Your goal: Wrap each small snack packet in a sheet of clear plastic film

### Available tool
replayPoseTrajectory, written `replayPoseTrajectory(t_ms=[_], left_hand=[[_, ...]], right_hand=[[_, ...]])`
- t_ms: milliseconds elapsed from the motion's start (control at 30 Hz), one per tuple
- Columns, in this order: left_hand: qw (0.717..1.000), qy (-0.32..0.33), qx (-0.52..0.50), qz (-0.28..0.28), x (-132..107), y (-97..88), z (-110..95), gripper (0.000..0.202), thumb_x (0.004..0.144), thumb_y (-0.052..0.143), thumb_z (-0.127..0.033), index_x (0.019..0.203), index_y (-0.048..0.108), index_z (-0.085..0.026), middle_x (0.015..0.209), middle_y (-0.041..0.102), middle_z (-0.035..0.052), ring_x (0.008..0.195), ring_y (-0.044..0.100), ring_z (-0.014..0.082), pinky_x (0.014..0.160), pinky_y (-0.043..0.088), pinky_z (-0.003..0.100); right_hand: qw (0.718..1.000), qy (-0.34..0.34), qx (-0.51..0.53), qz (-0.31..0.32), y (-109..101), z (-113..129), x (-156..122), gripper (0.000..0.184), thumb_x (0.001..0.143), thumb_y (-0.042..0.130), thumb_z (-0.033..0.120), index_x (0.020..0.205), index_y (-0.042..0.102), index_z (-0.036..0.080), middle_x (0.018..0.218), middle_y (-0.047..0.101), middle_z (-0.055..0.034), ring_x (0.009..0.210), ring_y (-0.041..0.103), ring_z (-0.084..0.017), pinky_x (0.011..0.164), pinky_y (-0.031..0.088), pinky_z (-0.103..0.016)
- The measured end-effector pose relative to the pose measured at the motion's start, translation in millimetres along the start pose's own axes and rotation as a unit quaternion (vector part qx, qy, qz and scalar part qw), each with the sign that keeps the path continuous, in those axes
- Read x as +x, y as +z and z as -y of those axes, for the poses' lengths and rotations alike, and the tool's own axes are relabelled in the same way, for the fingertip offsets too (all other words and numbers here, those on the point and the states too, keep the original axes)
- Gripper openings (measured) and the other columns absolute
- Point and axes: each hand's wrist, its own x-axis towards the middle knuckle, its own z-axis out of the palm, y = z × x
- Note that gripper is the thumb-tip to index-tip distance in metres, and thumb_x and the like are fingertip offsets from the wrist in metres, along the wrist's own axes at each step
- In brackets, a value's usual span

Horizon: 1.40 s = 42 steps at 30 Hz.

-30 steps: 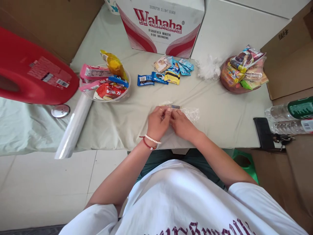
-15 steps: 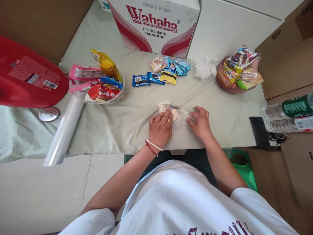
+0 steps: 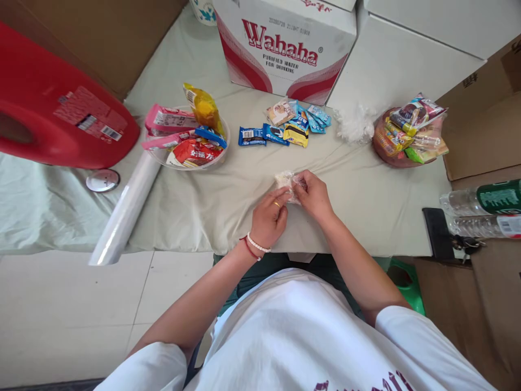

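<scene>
A small snack bundle in clear plastic wrap (image 3: 284,179) lies on the cloth-covered table in front of me. My left hand (image 3: 268,218), with a ring and a beaded bracelet, presses its fingertips on the near left side of the bundle. From the right, my right hand (image 3: 314,196) pinches the wrap, which is folded in over the bundle. Fingers of both hands hide much of it, so what is inside cannot be made out. Beyond the hands lie several small snack packets, among them a blue one (image 3: 252,136) and a yellow one (image 3: 296,134).
A clear bowl (image 3: 152,158) of snacks, a roll of plastic film (image 3: 122,217) and a red jug (image 3: 69,125) stand left. Right are crumpled plastic (image 3: 354,124), a reddish bowl (image 3: 385,155) of snacks, a phone (image 3: 438,233), keys and bottles. A Wahaha carton (image 3: 285,49) stands behind.
My right hand has moved left, folding the loose right end of the wrap in over the bundle, which looks more compact. My left fingers have slid slightly lower. The camera view has shifted.
</scene>
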Motion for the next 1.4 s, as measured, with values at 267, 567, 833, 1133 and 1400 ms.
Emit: replayPoseTrajectory(t_ms=[267,567,833,1133,1400], left_hand=[[0.993,-0.084,0.075,0.025,35.4,4.1,28.0,0.028,0.1,0.058,-0.033,0.119,0.077,-0.027,0.14,0.069,0.0086,0.134,0.05,0.0325,0.112,0.041,0.055],[0.996,-0.063,0.044,0.036,28.9,18.0,20.9,0.026,0.103,0.05,-0.027,0.107,0.074,-0.021,0.137,0.066,0.0146,0.145,0.047,0.0322,0.118,0.039,0.053],[0.884,-0.252,-0.388,-0.07,25.7,12.1,46.0,0.05,0.074,0.065,-0.019,0.124,0.059,-0.026,0.135,0.066,0.0072,0.132,0.063,0.0222,0.117,0.048,0.043],[0.871,-0.266,-0.412,-0.038,26.4,-18.6,17.9,0.042,0.081,0.074,-0.035,0.119,0.06,-0.024,0.137,0.064,0.0102,0.137,0.057,0.0251,0.115,0.048,0.044],[0.931,-0.228,-0.285,0.011,16.2,-28.8,5.5,0.072,0.08,0.08,-0.047,0.144,0.052,-0.028,0.16,0.047,0.0111,0.153,0.04,0.0302,0.126,0.034,0.052]], right_hand=[[0.999,0.001,0.047,-0.013,-2.1,-4.4,-11.4,0.009,0.087,0.053,0.033,0.089,0.055,0.024,0.083,0.062,-0.0023,0.08,0.058,-0.022,0.079,0.049,-0.035],[0.997,0.003,-0.068,-0.021,12.6,12.4,-11.4,0.017,0.097,0.044,0.019,0.101,0.06,0.02,0.103,0.063,-0.01,0.09,0.058,-0.024,0.084,0.05,-0.037],[0.945,-0.084,-0.314,0.045,26.2,45.7,-32.9,0.043,0.105,0.053,0.036,0.136,0.055,0.005,0.126,0.058,-0.0241,0.115,0.049,-0.036,0.097,0.048,-0.048],[0.932,-0.076,-0.348,0.063,25.2,48.3,-26.8,0.035,0.102,0.059,0.03,0.13,0.061,0.01,0.121,0.06,-0.0198,0.111,0.051,-0.033,0.091,0.051,-0.046],[0.97,-0.074,-0.215,0.09,-54.1,44.9,-45.0,0.049,0.094,0.043,0.002,0.138,0.062,0.01,0.132,0.067,-0.0184,0.116,0.055,-0.031,0.102,0.047,-0.047]])
